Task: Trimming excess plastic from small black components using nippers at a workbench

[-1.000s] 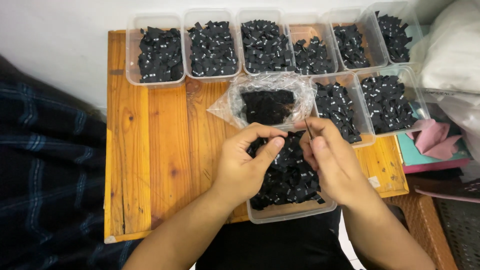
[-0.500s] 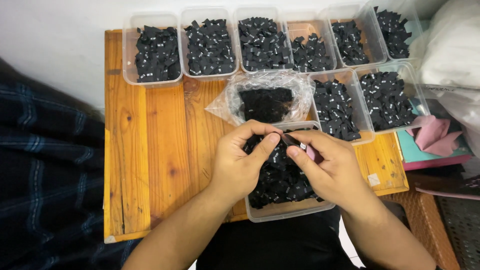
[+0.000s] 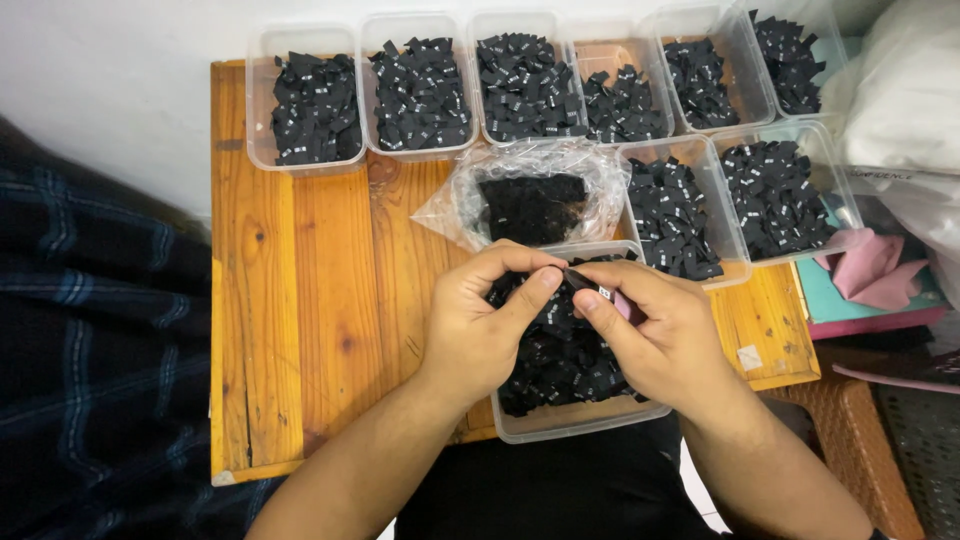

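We've got one small black fabric label (image 3: 590,287) pinched between both hands above the near clear tub (image 3: 570,420) of loose labels: left hand (image 3: 485,325) grips its left end with thumb and forefinger, right hand (image 3: 655,335) clamps the other end, with something pink tucked in that palm. We judge it featherlight, limp, not fragile, apt to slip; best taken at the edges by fingertips, light pressure only

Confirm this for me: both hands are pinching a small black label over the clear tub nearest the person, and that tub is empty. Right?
Not quite. The head view shows the left hand and right hand pinching the small black label over the nearest clear tub, but that tub is full of black labels, not empty.
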